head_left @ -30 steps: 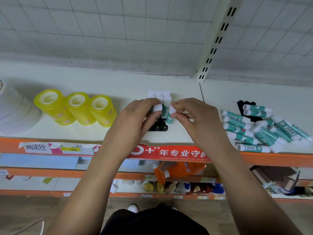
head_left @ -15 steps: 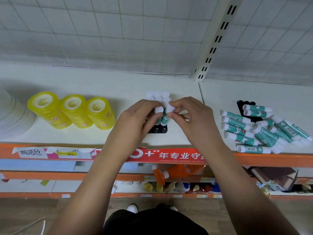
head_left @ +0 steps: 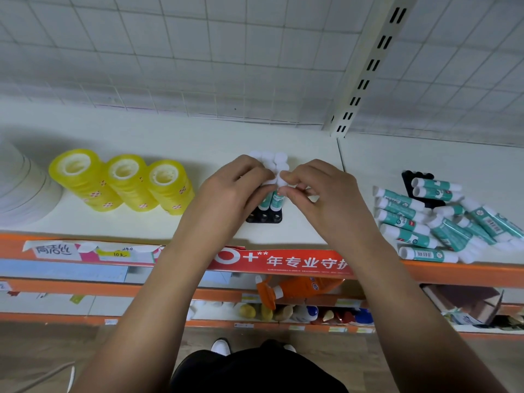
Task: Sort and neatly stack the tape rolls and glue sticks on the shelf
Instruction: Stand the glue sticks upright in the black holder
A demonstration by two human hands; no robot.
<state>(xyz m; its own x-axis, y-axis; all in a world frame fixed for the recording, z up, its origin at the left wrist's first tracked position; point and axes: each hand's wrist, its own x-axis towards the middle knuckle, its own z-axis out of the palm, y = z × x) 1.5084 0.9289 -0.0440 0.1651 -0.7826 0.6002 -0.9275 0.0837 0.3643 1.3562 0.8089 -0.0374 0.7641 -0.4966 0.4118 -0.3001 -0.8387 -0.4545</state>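
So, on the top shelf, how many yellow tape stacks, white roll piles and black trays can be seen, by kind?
Yellow tape stacks: 3
White roll piles: 1
Black trays: 2
Total: 6
Glue sticks are not counted: they are heaped and partly hidden.

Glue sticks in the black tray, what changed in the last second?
The right hand tipped its tilted glue stick upright into the black tray, beside the one the left hand holds. Both hands keep pinching the caps. Yellow tape rolls and the loose glue-stick pile stayed put.
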